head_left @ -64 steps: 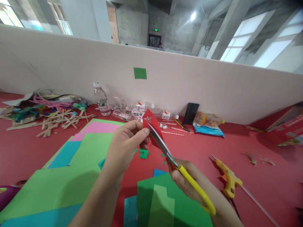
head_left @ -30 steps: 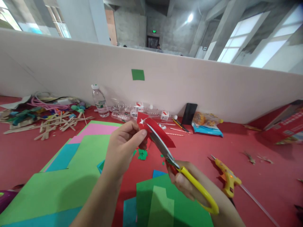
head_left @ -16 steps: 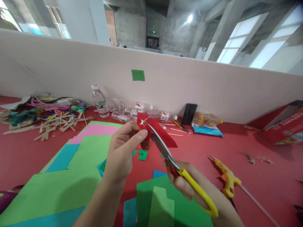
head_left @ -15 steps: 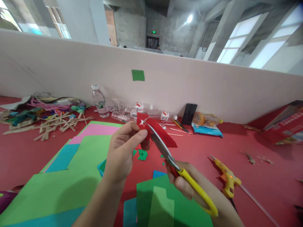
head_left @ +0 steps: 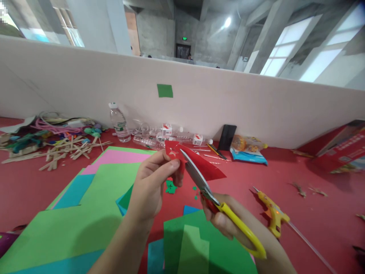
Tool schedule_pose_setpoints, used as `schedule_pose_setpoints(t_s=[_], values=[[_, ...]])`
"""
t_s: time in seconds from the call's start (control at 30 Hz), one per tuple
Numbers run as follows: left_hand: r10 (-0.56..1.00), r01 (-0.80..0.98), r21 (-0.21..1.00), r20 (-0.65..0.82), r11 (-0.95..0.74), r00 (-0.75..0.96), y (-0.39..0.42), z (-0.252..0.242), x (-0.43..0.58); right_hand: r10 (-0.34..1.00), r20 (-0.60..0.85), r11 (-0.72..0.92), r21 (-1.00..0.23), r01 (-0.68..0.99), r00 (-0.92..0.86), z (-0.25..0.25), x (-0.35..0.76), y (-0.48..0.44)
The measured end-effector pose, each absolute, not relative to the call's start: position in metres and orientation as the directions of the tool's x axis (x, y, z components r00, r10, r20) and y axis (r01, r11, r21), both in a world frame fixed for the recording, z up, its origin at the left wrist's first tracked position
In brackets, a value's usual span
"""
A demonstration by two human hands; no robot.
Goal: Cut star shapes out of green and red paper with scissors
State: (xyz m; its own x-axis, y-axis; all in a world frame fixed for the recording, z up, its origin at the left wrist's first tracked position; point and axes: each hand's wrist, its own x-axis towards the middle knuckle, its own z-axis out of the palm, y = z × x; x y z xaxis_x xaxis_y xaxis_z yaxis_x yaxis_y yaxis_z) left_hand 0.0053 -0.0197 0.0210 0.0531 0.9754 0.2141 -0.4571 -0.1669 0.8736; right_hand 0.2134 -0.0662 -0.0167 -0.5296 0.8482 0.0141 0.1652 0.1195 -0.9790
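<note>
Between its thumb and fingers my left hand (head_left: 154,180) pinches a piece of red paper (head_left: 209,167). A star-shaped hole shows near the paper's upper left corner, and a larger flap hangs off to the right. Scissors (head_left: 199,179) with yellow handles are gripped in my right hand (head_left: 225,219). Their blades point up and left, lying against the red paper close to my left fingertips. Below the paper, a green paper scrap (head_left: 171,187) with a small cut in it and tiny green bits rest on the red tabletop.
Light green sheets (head_left: 111,190) cover the left. Dark green paper (head_left: 228,243) lies in front. A yellow glue gun (head_left: 270,213) is at right. Against the white partition stand a water bottle (head_left: 119,123) and a black phone (head_left: 227,137). Wooden sticks (head_left: 74,150) are piled at left.
The red paper's right flap has swung further right and spread wider. The scissors and both hands have shifted slightly right, and the star-shaped hole now shows red through it instead of white.
</note>
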Motion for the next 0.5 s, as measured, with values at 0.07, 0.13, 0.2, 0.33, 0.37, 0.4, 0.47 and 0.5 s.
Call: schedule_pose_setpoints(t_s=[0.07, 0.13, 0.2, 0.33, 0.37, 0.4, 0.47, 0.5], values=[[0.974, -0.445, 0.879, 0.218, -0.171, 0.055, -0.019, 0.021, 0.005, 0.849, 0.029, 0.133, -0.978, 0.16, -0.528, -0.022, 0.214, -0.067], [0.973, -0.424, 0.886, 0.226, -0.186, 0.046, -0.019, 0.02, 0.005, 0.847, 0.024, 0.116, -0.983, 0.141, -0.531, -0.028, 0.215, -0.068], [0.97, -0.396, 0.895, 0.24, -0.207, 0.036, -0.02, 0.018, 0.004, 0.844, 0.023, 0.098, -0.989, 0.111, -0.536, -0.033, 0.215, -0.07], [0.959, -0.31, 0.91, 0.283, -0.275, -0.02, -0.02, 0.014, 0.003, 0.842, 0.02, 0.066, -0.996, 0.066, -0.54, -0.031, 0.21, -0.071], [0.954, -0.28, 0.914, 0.297, -0.295, -0.036, -0.02, 0.013, 0.003, 0.843, 0.013, 0.055, -0.997, 0.062, -0.537, -0.03, 0.209, -0.07], [0.95, -0.253, 0.917, 0.307, -0.31, -0.049, -0.02, 0.013, 0.004, 0.845, 0.007, 0.046, -0.997, 0.06, -0.535, -0.029, 0.207, -0.07], [0.945, -0.221, 0.919, 0.321, -0.326, -0.056, -0.02, 0.011, 0.005, 0.853, 0.003, 0.04, -0.997, 0.06, -0.522, -0.027, 0.205, -0.069], [0.944, -0.221, 0.918, 0.326, -0.329, -0.055, -0.02, 0.01, 0.006, 0.858, -0.002, 0.035, -0.997, 0.061, -0.514, -0.027, 0.203, -0.069]])
